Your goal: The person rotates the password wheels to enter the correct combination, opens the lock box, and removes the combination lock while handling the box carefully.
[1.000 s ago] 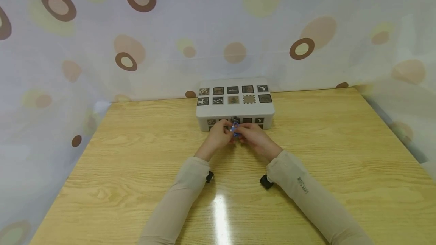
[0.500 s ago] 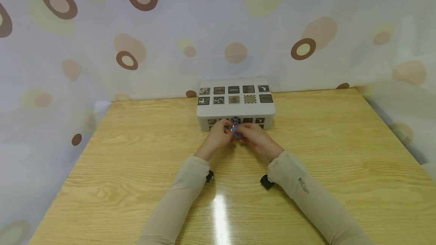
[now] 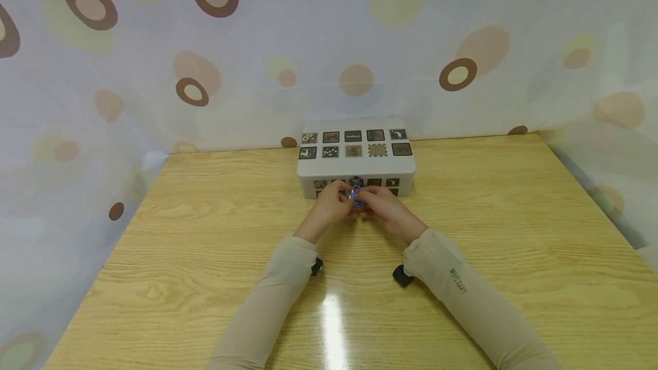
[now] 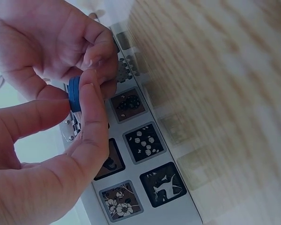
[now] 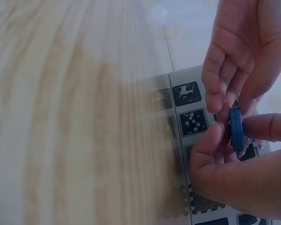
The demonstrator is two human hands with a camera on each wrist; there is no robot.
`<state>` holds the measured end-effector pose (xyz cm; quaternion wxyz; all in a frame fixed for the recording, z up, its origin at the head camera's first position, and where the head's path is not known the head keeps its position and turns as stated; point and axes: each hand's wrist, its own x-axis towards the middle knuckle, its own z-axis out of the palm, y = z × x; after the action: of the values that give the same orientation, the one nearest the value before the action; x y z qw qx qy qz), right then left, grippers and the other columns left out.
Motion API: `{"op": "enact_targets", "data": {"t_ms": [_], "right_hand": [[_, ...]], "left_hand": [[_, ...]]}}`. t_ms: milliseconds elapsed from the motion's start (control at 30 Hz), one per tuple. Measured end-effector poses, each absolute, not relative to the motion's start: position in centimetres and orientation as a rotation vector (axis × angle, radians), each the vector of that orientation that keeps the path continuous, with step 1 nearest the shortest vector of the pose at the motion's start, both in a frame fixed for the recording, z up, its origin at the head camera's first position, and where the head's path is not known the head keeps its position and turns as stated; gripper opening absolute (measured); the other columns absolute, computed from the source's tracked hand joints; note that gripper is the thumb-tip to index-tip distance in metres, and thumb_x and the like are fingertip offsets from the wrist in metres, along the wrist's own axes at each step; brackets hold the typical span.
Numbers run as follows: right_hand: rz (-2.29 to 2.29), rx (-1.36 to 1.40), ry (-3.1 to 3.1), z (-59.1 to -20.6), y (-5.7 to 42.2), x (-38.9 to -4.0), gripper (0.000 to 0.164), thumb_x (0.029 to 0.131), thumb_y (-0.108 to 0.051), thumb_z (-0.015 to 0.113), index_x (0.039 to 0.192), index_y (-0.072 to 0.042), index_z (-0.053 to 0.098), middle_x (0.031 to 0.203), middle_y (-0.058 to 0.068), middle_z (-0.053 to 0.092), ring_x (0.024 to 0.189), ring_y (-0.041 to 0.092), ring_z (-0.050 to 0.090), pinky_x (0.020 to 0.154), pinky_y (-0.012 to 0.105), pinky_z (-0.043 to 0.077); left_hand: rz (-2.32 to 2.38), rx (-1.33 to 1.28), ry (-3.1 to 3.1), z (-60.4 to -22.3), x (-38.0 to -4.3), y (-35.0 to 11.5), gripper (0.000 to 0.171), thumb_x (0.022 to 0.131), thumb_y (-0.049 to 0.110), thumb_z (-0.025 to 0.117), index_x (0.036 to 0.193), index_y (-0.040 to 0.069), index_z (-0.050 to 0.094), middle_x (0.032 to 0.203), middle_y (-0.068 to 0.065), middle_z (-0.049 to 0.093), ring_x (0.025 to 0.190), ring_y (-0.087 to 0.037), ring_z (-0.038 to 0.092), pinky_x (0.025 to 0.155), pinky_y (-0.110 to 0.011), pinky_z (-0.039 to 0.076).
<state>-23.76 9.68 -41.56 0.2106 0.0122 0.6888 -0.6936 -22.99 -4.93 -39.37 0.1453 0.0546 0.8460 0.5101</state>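
A small blue padlock [image 3: 356, 193] hangs at the front latch [image 3: 356, 179] of a white box [image 3: 354, 168] printed with dark picture squares. The thumb and fingers of my left hand [image 3: 331, 203] pinch it from the left. From the other side my right hand [image 3: 384, 205] grips it between thumb and curled forefinger. In the left wrist view the padlock [image 4: 74, 93] shows edge-on, rounded and thick, between the fingertips. The right wrist view has its blue rim [image 5: 236, 130] beside the metal latch parts. Fingers hide much of the padlock and the middle of the box front.
The box stands with its lid down at the back of a wooden table [image 3: 205, 256]. Behind it hangs a pale cloth [image 3: 313, 33] with brown and yellow circles, which also runs along both sides. A black strap piece [image 3: 402, 274] shows below the right sleeve.
Both hands stay at the padlock in front of the box, with only slight finger movement. The head view has shifted very slightly.
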Motion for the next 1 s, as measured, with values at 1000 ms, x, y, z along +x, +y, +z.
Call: {"op": "enact_targets", "data": {"t_ms": [1000], "right_hand": [[-1.913,0.026,1.896,-41.31,9.83,-23.6,0.027,0.1,-0.012,0.044,0.114,0.01,0.052,0.093,0.004,0.056,0.076,0.01,0.056,0.069,0.022,0.049]], "left_hand": [[1.507,0.136,2.415,-38.93,-22.57,-4.9,0.036,0.091,-0.007,0.052,0.127,-0.007,0.048,0.082,-0.02,0.062,0.081,-0.038,0.068,0.057,-0.021,0.046]]}}
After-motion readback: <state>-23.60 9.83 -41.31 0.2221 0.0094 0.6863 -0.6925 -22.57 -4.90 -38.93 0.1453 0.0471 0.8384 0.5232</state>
